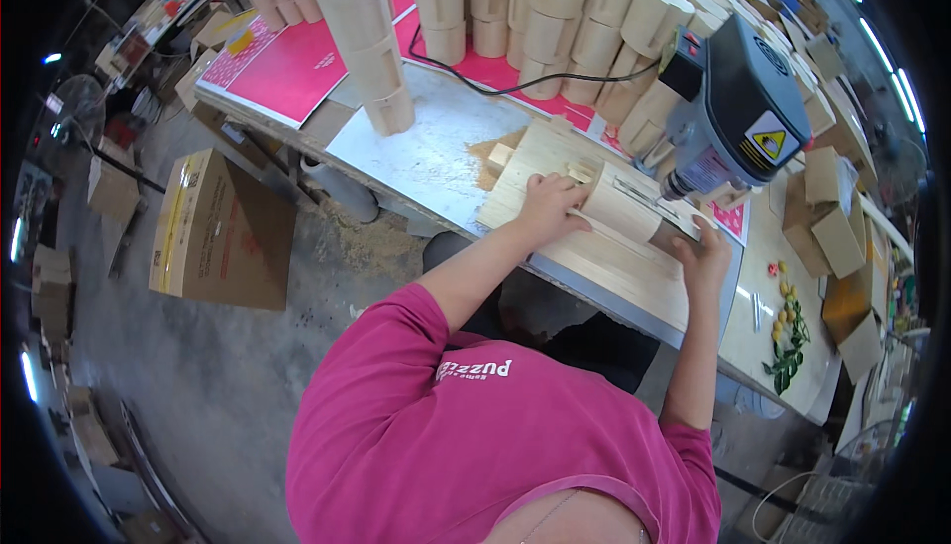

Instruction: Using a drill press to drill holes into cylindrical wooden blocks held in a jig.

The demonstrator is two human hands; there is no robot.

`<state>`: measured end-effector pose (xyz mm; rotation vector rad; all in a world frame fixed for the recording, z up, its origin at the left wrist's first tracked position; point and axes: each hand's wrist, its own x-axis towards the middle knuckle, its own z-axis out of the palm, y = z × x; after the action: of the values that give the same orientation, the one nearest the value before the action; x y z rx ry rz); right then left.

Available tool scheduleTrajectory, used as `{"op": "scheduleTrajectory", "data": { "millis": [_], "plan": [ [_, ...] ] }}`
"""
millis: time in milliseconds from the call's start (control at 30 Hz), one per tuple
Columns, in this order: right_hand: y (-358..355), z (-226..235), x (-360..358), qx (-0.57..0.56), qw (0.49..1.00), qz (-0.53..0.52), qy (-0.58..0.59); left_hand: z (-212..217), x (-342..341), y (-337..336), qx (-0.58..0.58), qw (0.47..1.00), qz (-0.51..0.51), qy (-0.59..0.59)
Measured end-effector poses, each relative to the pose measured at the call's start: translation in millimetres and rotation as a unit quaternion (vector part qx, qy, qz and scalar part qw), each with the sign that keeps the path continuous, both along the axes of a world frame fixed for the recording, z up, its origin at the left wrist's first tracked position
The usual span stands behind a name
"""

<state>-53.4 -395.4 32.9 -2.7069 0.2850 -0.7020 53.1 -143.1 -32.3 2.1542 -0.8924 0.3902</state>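
Observation:
A pale wooden cylinder [622, 204] with a long slot in its upper side lies on a wooden board [594, 257] on the workbench. My left hand [551, 209] grips its left end, fingers bent next to a small wooden block. At the cylinder's darker right end, my right hand [705, 255] holds on with thumb and fingers curled round it. The chuck of a grey-and-black bench drill [758, 108] is just above and beyond the cylinder. Its tip cannot be made out clearly.
Stacked wooden cylinders [555, 9] crowd the bench's far side, and a tall stack [359, 39] stands at left. A black cable [495, 90] crosses behind. Artificial fruit and leaves [789, 341] lie at right near open cartons [824, 207]. A cardboard box [223, 232] sits on the floor.

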Motion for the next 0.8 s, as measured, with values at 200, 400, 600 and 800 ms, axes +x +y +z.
{"op": "scheduleTrajectory", "data": {
  "millis": [200, 400, 600, 800],
  "plan": [
    [-49, 77, -6, 0.085, 0.991, -0.012, -0.106, -3, 4, 2, 0.007, 0.999, -0.024, 0.020],
    [-34, 177, 57, 0.184, 0.966, -0.021, -0.181, -11, 13, 2, 0.028, 1.000, -0.010, -0.010],
    [-1, 182, 64, 0.178, 0.954, 0.057, -0.236, -5, 13, 0, 0.047, 0.998, -0.039, 0.029],
    [4, 165, 28, 0.000, 0.980, 0.017, -0.197, -9, 13, 3, 0.051, 0.997, -0.037, 0.050]
  ]
}}
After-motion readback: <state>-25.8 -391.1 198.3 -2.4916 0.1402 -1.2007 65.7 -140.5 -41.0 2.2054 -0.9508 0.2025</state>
